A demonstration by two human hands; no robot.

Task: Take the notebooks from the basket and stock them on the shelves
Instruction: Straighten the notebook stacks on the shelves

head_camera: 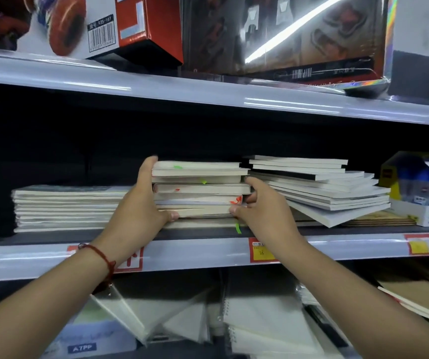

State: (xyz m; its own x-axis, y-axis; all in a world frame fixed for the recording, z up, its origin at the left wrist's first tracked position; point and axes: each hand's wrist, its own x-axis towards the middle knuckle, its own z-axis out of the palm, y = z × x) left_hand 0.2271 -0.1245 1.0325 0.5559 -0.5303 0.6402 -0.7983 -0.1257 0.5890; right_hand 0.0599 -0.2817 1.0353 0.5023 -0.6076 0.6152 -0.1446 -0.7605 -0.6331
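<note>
We hold a stack of notebooks (199,189) at the front edge of the middle shelf (208,251). Our left hand (140,203) cups its left end, thumb under the bottom book; our right hand (262,203) pinches its right end. A flat pile of notebooks (65,207) lies just left, a slanting pile (324,189) touches on the right, and a blue box (420,187) stands near the shelf's right end.

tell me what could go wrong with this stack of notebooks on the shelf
The middle stack is uneven, its notebooks offset, so it may shift once the left hand and right hand let go. The right-hand pile already fans out and tilts over the shelf edge; a nudge could tip it.
</note>
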